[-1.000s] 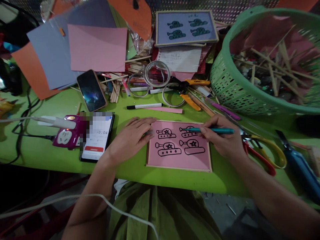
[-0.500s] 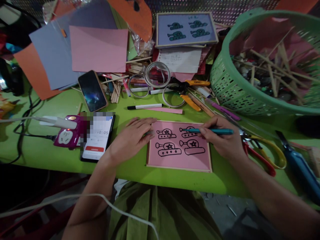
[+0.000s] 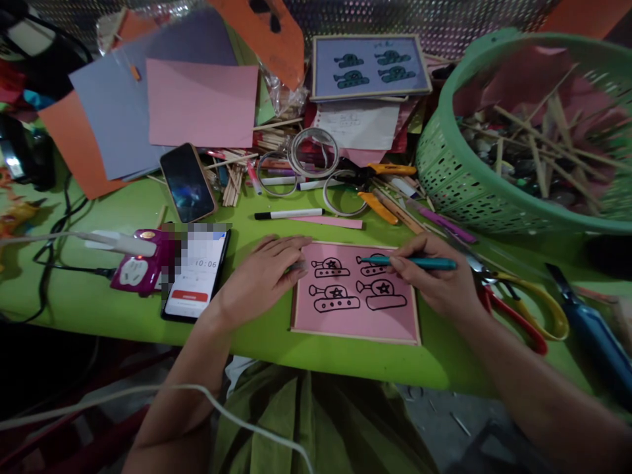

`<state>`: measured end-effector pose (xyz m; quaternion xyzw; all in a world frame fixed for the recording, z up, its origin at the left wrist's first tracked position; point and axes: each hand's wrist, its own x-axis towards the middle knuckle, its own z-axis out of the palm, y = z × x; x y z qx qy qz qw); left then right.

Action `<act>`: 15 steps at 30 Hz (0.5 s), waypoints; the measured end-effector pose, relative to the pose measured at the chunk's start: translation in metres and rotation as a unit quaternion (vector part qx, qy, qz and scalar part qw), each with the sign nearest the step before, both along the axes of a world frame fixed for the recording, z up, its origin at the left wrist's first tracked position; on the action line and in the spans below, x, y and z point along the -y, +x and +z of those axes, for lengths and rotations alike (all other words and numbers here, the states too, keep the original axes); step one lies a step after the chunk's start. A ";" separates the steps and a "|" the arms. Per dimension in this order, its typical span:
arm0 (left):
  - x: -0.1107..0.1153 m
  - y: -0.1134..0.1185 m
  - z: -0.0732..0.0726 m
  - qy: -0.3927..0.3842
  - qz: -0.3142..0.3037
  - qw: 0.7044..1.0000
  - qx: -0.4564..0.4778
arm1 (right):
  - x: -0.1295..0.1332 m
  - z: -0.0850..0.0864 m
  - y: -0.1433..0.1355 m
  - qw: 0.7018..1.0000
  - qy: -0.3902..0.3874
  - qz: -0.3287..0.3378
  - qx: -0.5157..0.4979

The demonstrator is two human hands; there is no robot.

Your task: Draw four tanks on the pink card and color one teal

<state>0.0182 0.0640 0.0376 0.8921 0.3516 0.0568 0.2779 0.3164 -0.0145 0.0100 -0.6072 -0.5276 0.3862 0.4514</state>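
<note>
A pink card (image 3: 345,322) framed with thin wooden strips lies on the green table, bearing black-outlined tanks with stars. My right hand (image 3: 434,276) is closed round a teal marker (image 3: 428,263), its tip over the upper right tank. That tank is partly hidden by the marker and fingers. At the card's upper left edge rests my left hand (image 3: 264,273), thumb and fingers bent together round a small greenish piece (image 3: 297,266), mostly hidden. Just above the card are a black-and-white marker (image 3: 289,214) and a pink paper strip (image 3: 336,222).
Two phones (image 3: 187,183) and a purple plug adapter (image 3: 143,266) are on the left. Behind are tape rolls (image 3: 313,153), coloured sheets (image 3: 202,102) and a framed blue tank card (image 3: 370,69). A green basket (image 3: 451,164) of sticks, scissors (image 3: 555,319) and a blue tool (image 3: 595,329) stand right.
The view has shifted slightly, so everything sits a little lower. The marker tip has moved slightly relative to the upper right tank. My left hand stays at the card's edge.
</note>
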 end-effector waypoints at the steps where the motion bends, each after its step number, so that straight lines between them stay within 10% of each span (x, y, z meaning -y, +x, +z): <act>1: 0.000 0.000 0.000 0.002 0.000 1.000 -0.002 | 0.000 0.000 -0.001 1.000 0.000 0.002 -0.001; 15: 0.000 0.000 0.000 -0.002 0.000 1.000 0.005 | -0.001 0.003 -0.002 0.999 0.008 0.012 0.032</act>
